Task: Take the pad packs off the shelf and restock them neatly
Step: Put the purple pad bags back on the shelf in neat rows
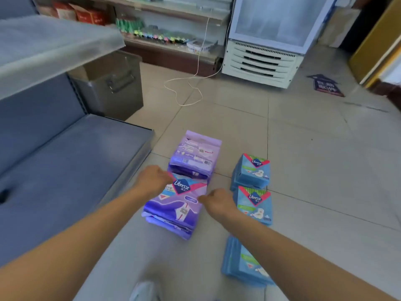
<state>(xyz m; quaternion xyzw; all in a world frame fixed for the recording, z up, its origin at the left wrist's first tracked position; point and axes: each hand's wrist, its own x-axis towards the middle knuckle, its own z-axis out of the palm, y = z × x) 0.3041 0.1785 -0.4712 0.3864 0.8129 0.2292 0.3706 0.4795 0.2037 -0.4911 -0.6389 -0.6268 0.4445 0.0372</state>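
Tiled floor (pixel 303 148): pale glossy square tiles with thin dark joints. All the pad packs lie on it, off the shelving.

Lower shelf (pixel 65 159): flat grey metal board on my left, matte, with a straight front lip. Upper shelf (pixel 43 46) above it has a translucent, frosted-looking cover.

Display cooler (pixel 264 61): white, boxy, louvred grille at its base, against the far wall. Metal bin (pixel 112 88): grey, rectangular, bail handle on its side, beside the shelf end.

Far purple pad pack (pixel 195 155): soft glossy plastic pouches, stacked, back side up. Near purple pad pack (pixel 173 209): same film, printed front up, stacked, touching the far stack.

Blue pad packs, three squarish stacks in a column to the right: far (pixel 252 170), middle (pixel 253 205), near (pixel 245 263).

Left hand (pixel 152 179): fingers curled over the near purple pack's upper-left edge. Right hand (pixel 217 203): fingers curled under, thumb pinching its right edge.

White cord (pixel 191 90): thin, looped loosely on the tiles.
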